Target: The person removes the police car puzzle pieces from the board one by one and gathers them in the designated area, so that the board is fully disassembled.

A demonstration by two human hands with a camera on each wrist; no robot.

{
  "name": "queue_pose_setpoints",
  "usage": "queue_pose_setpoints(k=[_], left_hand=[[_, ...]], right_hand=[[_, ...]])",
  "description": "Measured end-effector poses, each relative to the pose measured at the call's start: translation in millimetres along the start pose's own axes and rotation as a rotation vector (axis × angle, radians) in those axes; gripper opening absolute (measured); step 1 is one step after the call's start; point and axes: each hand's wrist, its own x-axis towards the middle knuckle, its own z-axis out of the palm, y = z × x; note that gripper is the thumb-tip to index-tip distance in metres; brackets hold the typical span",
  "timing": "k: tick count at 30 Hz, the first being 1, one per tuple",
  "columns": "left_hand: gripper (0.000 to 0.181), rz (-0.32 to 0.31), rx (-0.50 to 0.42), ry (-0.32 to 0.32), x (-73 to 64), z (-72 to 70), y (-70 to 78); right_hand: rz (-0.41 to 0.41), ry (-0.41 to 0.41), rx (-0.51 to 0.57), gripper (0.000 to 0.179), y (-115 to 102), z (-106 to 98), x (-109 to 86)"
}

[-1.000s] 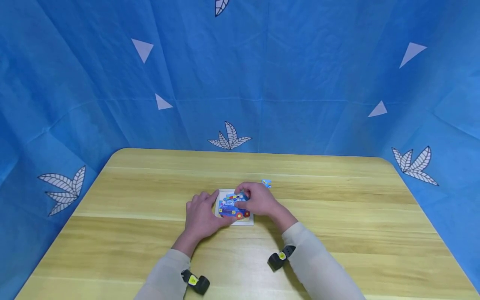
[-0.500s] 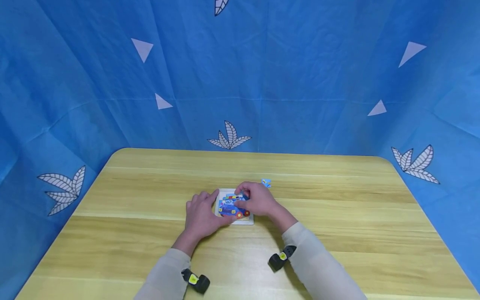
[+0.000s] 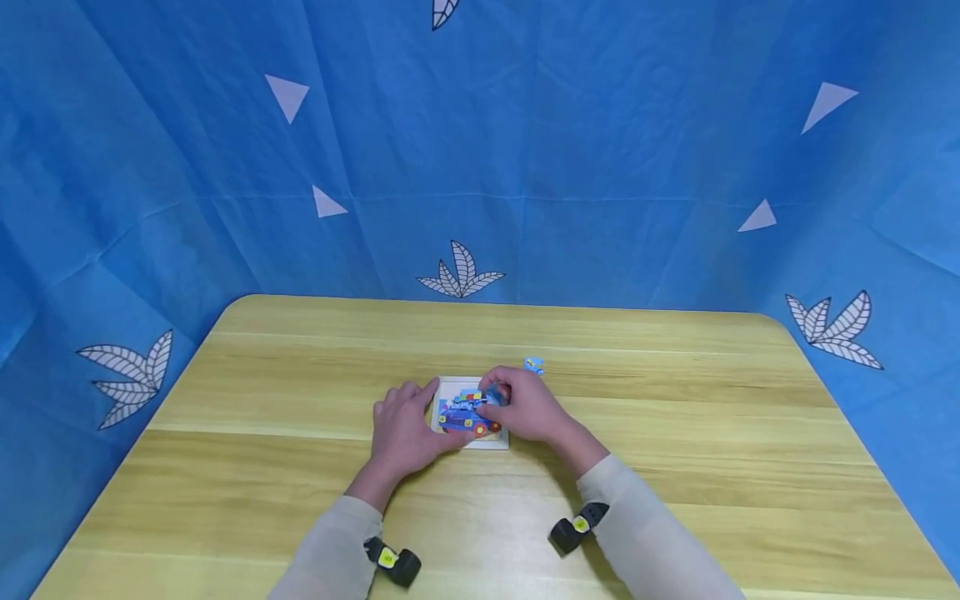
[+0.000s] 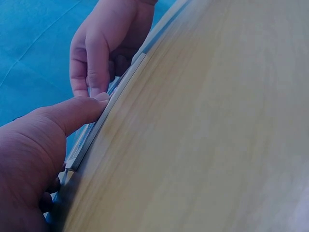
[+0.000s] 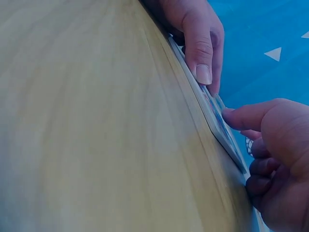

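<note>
A small jigsaw puzzle board (image 3: 471, 445) with a white frame lies on the table, its picture a blue vehicle with red wheels. My left hand (image 3: 405, 429) grips the board at its left side, the index fingertip at the far left corner and the thumb (image 4: 87, 112) over the near edge. Over the right part of the picture, my right hand (image 3: 525, 404) pinches a blue puzzle piece (image 3: 493, 395) between thumb and index finger. That piece is mostly hidden by the fingers. In the right wrist view the right thumb (image 5: 241, 116) is right at the picture's surface.
A loose light-blue puzzle piece (image 3: 533, 365) lies on the table just beyond my right hand. The wooden table (image 3: 675, 400) extends on all sides of the board. Behind it hangs a blue curtain (image 3: 600, 167) with white leaves and triangles.
My right hand has shifted slightly to the right over the board, uncovering a little more of the picture. The left hand and the board stay in place.
</note>
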Motion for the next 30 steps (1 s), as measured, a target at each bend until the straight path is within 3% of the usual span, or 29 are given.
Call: queue_pose_setpoints(k=[11,30], left_hand=[[0.109,0.014,0.009,0.005,-0.4,0.3,1.2],[0.108,-0.030,0.000,-0.013,-0.6,0.1,3.9]], right_hand=[[0.016,0.019,0.011,0.025,5.8,-11.2,-17.2],[0.016,0.054,0.019,0.023,21.5,-30.1,-40.9]])
